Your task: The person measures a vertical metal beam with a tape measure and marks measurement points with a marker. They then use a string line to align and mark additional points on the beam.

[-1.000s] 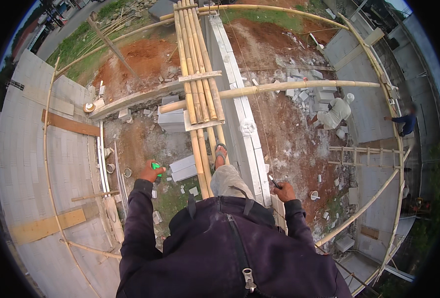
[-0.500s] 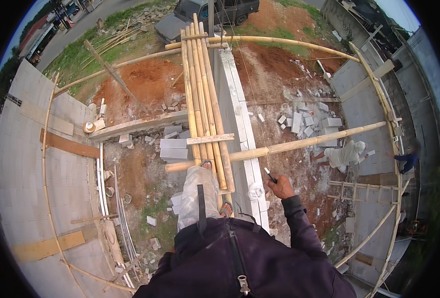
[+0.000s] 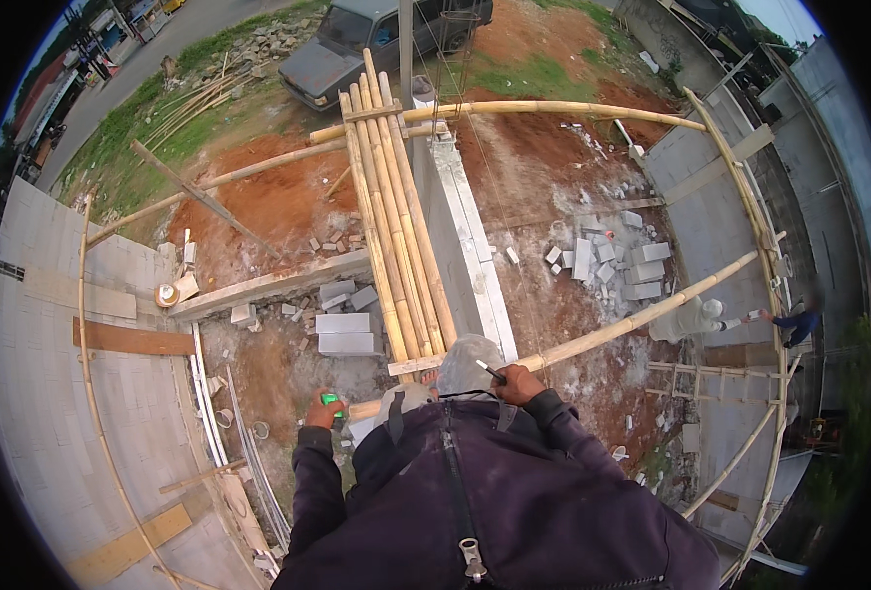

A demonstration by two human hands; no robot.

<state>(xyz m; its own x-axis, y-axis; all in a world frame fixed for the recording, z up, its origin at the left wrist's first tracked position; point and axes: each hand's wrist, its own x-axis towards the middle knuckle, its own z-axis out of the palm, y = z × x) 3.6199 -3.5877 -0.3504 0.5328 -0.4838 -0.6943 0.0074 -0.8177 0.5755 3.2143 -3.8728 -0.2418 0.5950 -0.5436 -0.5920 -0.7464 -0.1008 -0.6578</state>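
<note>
My right hand (image 3: 520, 384) grips a black marker (image 3: 491, 373) with a pale end, held close over my bent leg, beside the top of the block wall (image 3: 486, 287). On the other side, my left hand (image 3: 321, 409) is closed around a small green tape measure (image 3: 331, 400); most of its body is hidden by the fingers. Between the hands, my knees are bent in pale trousers (image 3: 474, 361). Below me runs a platform of bamboo poles (image 3: 398, 221), with wooden crosspieces at both visible ends. My feet are mostly hidden.
A thick bamboo pole (image 3: 642, 315) crosses to the right side. Grey blocks (image 3: 345, 334) lie on the ground far below, with more rubble to the right. Two other people stand at lower right, one in pale clothes (image 3: 689, 320). A dark vehicle (image 3: 352, 49) is parked ahead.
I have moved forward and sunk lower, knees bending. My right hand came inward with the marker. My left hand, hidden before, now shows with the green tape measure.
</note>
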